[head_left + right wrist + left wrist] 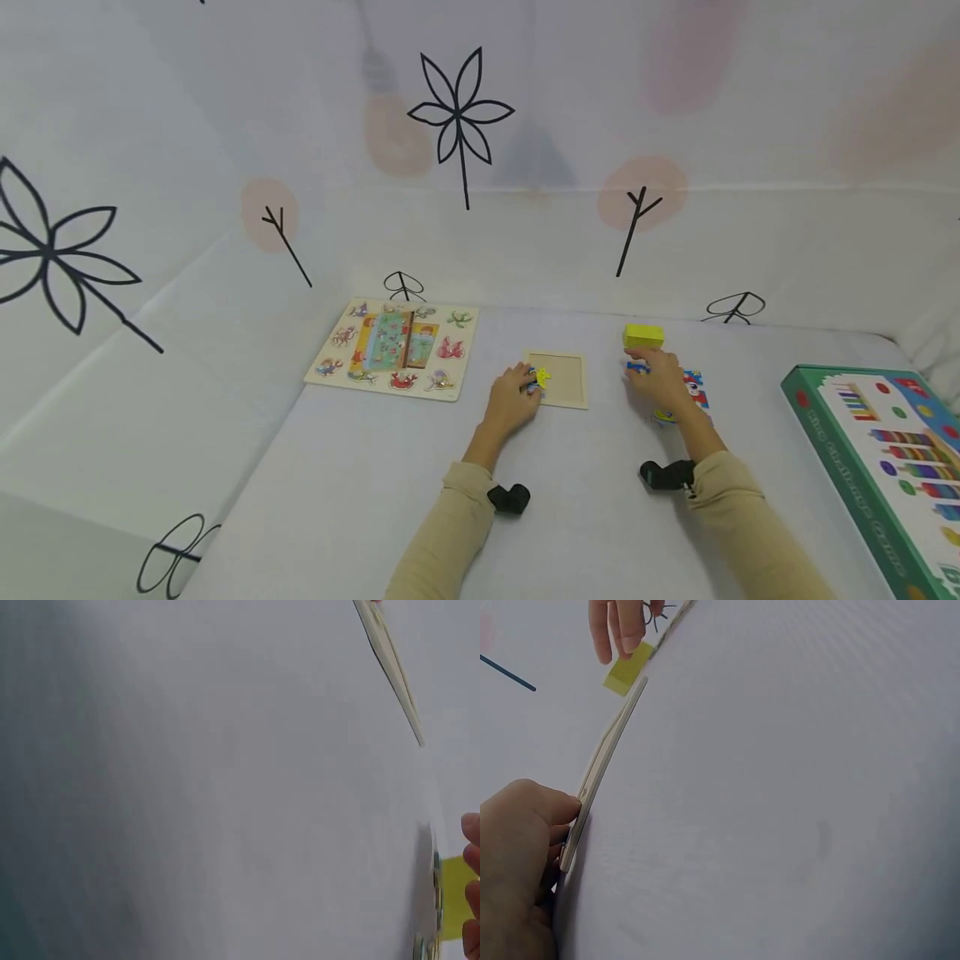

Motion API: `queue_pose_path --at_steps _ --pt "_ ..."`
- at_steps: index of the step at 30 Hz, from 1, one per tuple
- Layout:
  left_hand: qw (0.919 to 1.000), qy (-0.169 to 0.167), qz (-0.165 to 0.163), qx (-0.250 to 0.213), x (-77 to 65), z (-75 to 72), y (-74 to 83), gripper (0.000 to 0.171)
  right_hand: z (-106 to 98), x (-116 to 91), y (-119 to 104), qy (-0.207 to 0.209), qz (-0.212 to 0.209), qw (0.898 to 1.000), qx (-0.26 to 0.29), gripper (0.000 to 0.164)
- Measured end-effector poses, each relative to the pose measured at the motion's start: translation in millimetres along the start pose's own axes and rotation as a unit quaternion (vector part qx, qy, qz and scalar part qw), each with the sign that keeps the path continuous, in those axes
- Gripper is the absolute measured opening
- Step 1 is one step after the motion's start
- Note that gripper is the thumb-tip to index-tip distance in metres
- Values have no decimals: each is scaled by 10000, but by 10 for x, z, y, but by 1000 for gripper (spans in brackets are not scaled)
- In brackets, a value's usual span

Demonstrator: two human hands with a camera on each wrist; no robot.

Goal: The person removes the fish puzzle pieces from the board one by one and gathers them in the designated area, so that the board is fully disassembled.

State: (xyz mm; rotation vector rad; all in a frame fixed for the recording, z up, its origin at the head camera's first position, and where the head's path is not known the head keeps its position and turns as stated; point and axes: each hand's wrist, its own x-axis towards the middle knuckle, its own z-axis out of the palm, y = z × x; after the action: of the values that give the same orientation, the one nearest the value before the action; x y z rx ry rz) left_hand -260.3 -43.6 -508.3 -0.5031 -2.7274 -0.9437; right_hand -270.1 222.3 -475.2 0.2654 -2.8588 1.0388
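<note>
My left hand (513, 396) grips the left side of a small square wooden puzzle tray (566, 379). Blue and yellow puzzle pieces (542, 378) lie at that end of it, partly covered by the fingers. Edge-on in the left wrist view, the tray (615, 750) has the thumb against its near edge. My right hand (660, 379) hovers over loose, colourful puzzle pieces (696, 389), its fingers pointing down. A blue piece (637, 367) shows beside its fingertips. In the right wrist view, the fingertips (472, 896) appear a little above the flat pieces (438, 900).
Just beyond my right hand sits a yellow block (643, 336). A wooden picture board (390, 350) with sea animals lies at the back left. To the right is a large green-edged game box (885, 467). A patterned white cloth (525, 250) hangs behind the table.
</note>
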Motion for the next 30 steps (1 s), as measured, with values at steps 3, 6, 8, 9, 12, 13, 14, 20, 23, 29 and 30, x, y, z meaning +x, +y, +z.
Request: queue_pose_path --at_steps 3,6,8,9,12,13,14,20,23,29,30 --pt "9993 -61 79 348 -17 7 16 35 124 3 -77 237 -353 9985 358 39" --pt "9990 -38 33 446 -29 15 41 35 258 27 -173 451 -581 9948 707 36" --pt "9991 -39 -82 424 -34 24 52 35 354 57 -246 572 -764 9911 930 35" --pt "9991 -22 -145 400 -38 24 58 34 402 70 -289 602 -856 9895 999 34" --pt "9987 36 -271 419 -52 28 64 34 538 98 -422 589 -1040 9856 1195 33" --pt "9987 59 -305 411 -57 29 66 33 581 107 -464 573 -1087 9849 1215 33" --pt "9988 110 -330 359 -61 30 67 33 618 113 -506 530 -1109 9848 1226 33" --pt "9981 391 -445 -140 -80 17 66 31 789 174 -685 228 -1218 9856 1153 32" --pt "9984 411 -358 -169 -86 -2 58 30 829 198 -732 102 -1207 9876 1001 32" --pt "9989 308 -313 -166 -85 -23 32 32 857 220 -785 1 -1034 9894 1016 31" --pt "9989 305 -324 -161 -86 -24 28 32 860 223 -791 1 -999 9896 1033 30"
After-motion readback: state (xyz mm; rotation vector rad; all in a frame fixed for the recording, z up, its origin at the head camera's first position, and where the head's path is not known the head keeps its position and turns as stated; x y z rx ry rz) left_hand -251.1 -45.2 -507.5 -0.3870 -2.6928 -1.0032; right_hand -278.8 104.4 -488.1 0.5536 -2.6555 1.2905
